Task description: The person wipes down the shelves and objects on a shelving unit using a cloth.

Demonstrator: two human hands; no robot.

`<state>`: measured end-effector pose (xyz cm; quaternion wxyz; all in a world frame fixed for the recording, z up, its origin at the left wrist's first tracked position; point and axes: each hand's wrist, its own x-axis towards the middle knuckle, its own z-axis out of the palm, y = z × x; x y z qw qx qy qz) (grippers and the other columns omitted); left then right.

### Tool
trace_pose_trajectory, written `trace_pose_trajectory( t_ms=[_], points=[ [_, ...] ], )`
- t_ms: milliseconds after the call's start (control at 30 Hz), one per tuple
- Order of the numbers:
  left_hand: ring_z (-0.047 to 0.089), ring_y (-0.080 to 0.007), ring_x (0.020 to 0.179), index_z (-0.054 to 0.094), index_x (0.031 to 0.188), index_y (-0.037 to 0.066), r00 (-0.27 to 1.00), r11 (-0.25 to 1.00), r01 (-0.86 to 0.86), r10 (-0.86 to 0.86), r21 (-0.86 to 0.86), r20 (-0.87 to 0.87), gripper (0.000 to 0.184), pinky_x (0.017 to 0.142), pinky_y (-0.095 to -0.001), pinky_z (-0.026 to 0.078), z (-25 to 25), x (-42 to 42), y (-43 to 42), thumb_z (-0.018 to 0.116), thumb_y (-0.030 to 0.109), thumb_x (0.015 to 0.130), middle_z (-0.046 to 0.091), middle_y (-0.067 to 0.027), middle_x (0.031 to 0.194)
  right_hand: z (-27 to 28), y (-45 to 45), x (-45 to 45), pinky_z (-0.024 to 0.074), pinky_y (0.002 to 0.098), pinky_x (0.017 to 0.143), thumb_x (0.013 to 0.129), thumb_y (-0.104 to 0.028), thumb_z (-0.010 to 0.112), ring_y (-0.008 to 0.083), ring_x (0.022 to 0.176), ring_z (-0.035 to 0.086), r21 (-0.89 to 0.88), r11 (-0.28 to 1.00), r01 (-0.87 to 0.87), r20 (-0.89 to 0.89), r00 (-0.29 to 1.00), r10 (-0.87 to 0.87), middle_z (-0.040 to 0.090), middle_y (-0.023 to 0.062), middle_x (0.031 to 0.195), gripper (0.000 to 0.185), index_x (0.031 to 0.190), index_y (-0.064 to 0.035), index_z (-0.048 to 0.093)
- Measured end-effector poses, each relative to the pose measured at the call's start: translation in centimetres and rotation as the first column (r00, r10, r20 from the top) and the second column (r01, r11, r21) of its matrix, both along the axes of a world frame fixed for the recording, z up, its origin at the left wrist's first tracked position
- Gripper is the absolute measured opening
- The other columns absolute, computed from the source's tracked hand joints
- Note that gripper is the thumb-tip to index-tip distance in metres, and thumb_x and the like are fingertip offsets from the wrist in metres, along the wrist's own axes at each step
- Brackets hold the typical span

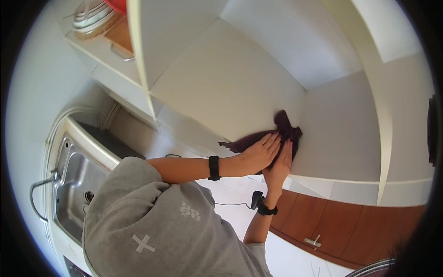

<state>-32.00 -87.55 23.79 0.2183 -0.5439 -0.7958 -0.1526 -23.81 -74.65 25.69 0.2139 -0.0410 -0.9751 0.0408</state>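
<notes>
A dark maroon cloth point(284, 121) lies bunched at the front right part of a pale cabinet compartment's inner surface. My left hand point(262, 151) rests on it with the fingers stretched out flat. Right beside it, my right hand point(278, 170) presses on the lower part of the cloth, its fingers extended and close to the left fingertips. Part of the cloth is hidden under both hands. A black band is on each wrist, and a small black device with a cable hangs near the right one.
Stacked dishes point(90, 18) and a wooden board point(121, 36) sit on a shelf at the upper left. A steel sink point(76, 180) with a faucet point(34, 194) lies at the left. The compartment's front edge point(341, 179) runs above brown cabinet doors point(341, 221).
</notes>
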Motion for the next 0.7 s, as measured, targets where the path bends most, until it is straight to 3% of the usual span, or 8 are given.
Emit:
trace_pose_trajectory(
  t_ms=[200, 367, 467, 633, 700],
  points=[
    [0.040, -0.0360, 0.140, 0.052, 0.135, -0.008, 0.992, 0.997, -0.031, 0.022, 0.072, 0.126, 0.059, 0.117, -0.0456, 0.029, -0.7, -2.3, -3.6, 0.059, 0.021, 0.084, 0.046, -0.0241, 0.147, 0.1, -3.5, -2.9, 0.0294, 0.0522, 0.117, 0.067, -0.008, 0.075, 0.0438, 0.143, 0.033, 0.036, 0.998, -0.044, 0.082, 0.996, 0.041, 0.039, 0.0284, 0.149, 0.088, 0.143, 0.0094, 0.035],
    [0.038, -0.0334, 0.141, 0.055, 0.132, -0.001, 0.973, 0.988, -0.098, 0.070, 0.118, 0.221, 0.053, 0.117, -0.0450, 0.030, -0.8, -6.1, -11.8, 0.061, 0.015, 0.082, 0.048, -0.0179, 0.146, 0.4, -10.4, -6.9, 0.0269, 0.0506, 0.119, 0.063, -0.004, 0.074, 0.0418, 0.145, 0.031, 0.024, 0.990, -0.137, 0.113, 0.985, 0.133, 0.037, 0.0273, 0.151, 0.089, 0.142, 0.0098, 0.035],
    [0.036, -0.0343, 0.143, 0.057, 0.130, 0.005, 0.957, 0.982, -0.133, 0.091, 0.138, 0.276, 0.059, 0.118, -0.0456, 0.028, -0.7, -8.3, -16.4, 0.068, 0.011, 0.073, 0.045, -0.0183, 0.149, 0.0, -13.9, -9.3, 0.0263, 0.0504, 0.119, 0.062, -0.001, 0.071, 0.0416, 0.145, 0.030, 0.049, 0.976, -0.214, 0.115, 0.971, 0.208, 0.036, 0.0287, 0.150, 0.089, 0.142, 0.0111, 0.035],
    [0.034, -0.0366, 0.144, 0.058, 0.128, 0.007, 0.933, 0.944, -0.292, 0.247, 0.151, 0.260, 0.064, 0.118, -0.0466, 0.030, 0.0, -10.7, -22.8, 0.074, 0.011, 0.066, 0.041, -0.0209, 0.151, 0.1, -19.5, -12.7, 0.0266, 0.0485, 0.120, 0.065, -0.002, 0.072, 0.0407, 0.145, 0.030, 0.056, 0.937, -0.344, 0.132, 0.933, 0.335, 0.036, 0.0285, 0.151, 0.087, 0.142, 0.0120, 0.034],
    [0.035, -0.0377, 0.143, 0.057, 0.127, 0.001, 0.928, 0.928, -0.346, 0.317, 0.141, 0.194, 0.063, 0.117, -0.0480, 0.031, -0.2, -10.6, -23.5, 0.074, 0.013, 0.067, 0.044, -0.0235, 0.148, -0.1, -20.9, -13.7, 0.0276, 0.0473, 0.120, 0.067, -0.005, 0.075, 0.0394, 0.145, 0.031, 0.091, 0.924, -0.371, 0.109, 0.926, 0.361, 0.036, 0.0279, 0.151, 0.087, 0.142, 0.0113, 0.035]
  ],
)
